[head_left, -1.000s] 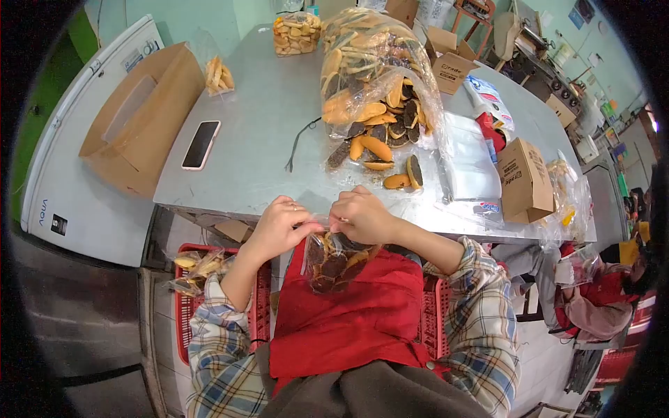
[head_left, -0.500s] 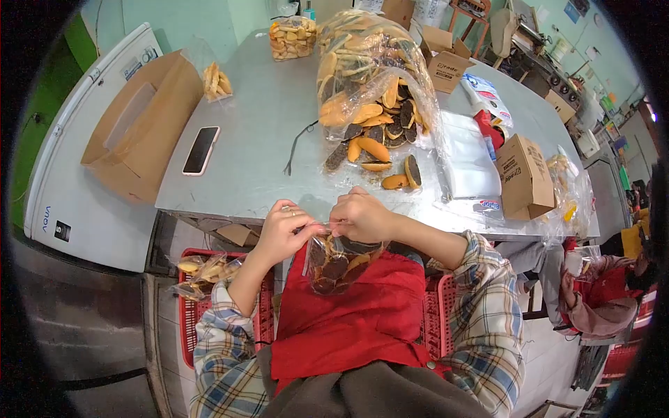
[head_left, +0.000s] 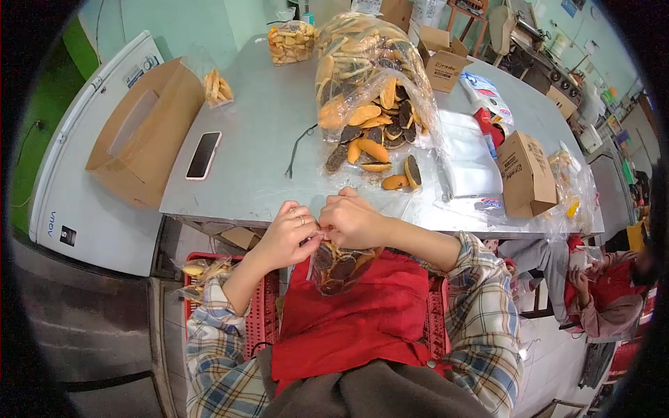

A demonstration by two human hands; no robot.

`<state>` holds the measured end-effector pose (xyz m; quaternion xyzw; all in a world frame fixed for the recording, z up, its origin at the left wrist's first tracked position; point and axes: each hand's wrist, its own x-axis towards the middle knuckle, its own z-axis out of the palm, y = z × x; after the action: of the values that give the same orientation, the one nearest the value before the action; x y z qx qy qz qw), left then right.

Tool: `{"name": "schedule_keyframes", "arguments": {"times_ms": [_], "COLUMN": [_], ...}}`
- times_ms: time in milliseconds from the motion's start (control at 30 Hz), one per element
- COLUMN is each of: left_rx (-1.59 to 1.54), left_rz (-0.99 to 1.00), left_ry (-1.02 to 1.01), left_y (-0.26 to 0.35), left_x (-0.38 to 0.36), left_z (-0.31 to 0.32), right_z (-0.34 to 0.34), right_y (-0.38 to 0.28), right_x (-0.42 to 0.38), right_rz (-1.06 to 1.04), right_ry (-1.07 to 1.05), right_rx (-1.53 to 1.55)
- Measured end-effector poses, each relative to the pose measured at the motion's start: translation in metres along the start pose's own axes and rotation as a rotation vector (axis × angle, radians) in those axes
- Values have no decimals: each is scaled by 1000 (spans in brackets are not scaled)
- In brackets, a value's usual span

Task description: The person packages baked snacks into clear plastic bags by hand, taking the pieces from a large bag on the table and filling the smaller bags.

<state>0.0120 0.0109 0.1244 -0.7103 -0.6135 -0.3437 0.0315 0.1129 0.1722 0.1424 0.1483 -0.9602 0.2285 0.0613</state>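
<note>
A small clear plastic bag of dark-topped pastries (head_left: 339, 270) hangs over the red apron, its neck pinched between both hands. My left hand (head_left: 291, 235) grips the neck from the left with fingertips closed. From the right, my right hand (head_left: 350, 219) is closed on the same neck, knuckles up. The fingertips of the two hands meet there, and the exact twist of plastic is hidden. Beyond them on the grey table (head_left: 258, 139) lies a large open clear bag of pastries (head_left: 359, 52), with several loose pastries (head_left: 373, 150) at its mouth.
A phone (head_left: 204, 155) and a cardboard box (head_left: 143, 132) are at the left. Plastic sleeves (head_left: 468, 157) and a small carton (head_left: 526, 174) lie right. Red crates (head_left: 261, 313) flank my lap, one holding bagged pastries (head_left: 202, 272). Another person (head_left: 603, 292) sits at far right.
Both hands have drawn closer together at the bag's neck, my right hand shifting slightly left. The small bag still hangs below them. The view has shifted slightly.
</note>
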Motion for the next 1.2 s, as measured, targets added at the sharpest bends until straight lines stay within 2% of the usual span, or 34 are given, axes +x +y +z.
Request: {"name": "schedule_keyframes", "arguments": {"times_ms": [100,200,267,367,500,533,633,667,733,833,867,967,1000,1067,1167,1200], "left_rx": [-101,48,88,118,230,130,-96,-261,-214,-164,-149,-152,-190,-264,-365,-369], "left_rz": [7,96,-14,-116,-58,-99,-318,-247,-290,-300,-299,-261,-323,-438,-411,-348], "left_ry": [-77,-338,-417,-484,-451,-438,-647,-533,-488,-437,-426,-427,-469,-552,-640,-628], "left_y": [-1,1,-7,4,6,5,-11,-18,-15,-3,1,5,8,13,8,10], "left_x": [2,4,-12,0,22,28,36,33,25,22,22,22,21,22,22,23], "left_z": [-2,-24,-44,-73,-77,-65,-48,-47,-44,-41,-41,-38,-40,-50,-57,-57], "right_z": [-1,-21,-52,-54,-36,-32,-26,-22,-7,34,42,33,34,32,28,29], "right_y": [0,14,24,25,-6,-13,-22,-19,-6,-9,-13,-27,-24,-25,-33,-34], "right_x": [-2,-9,-26,-36,-13,-7,-3,-6,-21,-38,-40,-48,-51,-53,-46,-43], "right_rz": [-2,64,183,-29,-52,-81,-90,-52,35,294,260,420,401,298,105,56], "right_ry": [-91,-202,-224,-27,-32,-16,71,181,390,516,587,354,359,349,406,420], "right_rx": [2,27,47,-109,-291,-312,-301,-43,471,1063,818,732,656,587,547,557]}}
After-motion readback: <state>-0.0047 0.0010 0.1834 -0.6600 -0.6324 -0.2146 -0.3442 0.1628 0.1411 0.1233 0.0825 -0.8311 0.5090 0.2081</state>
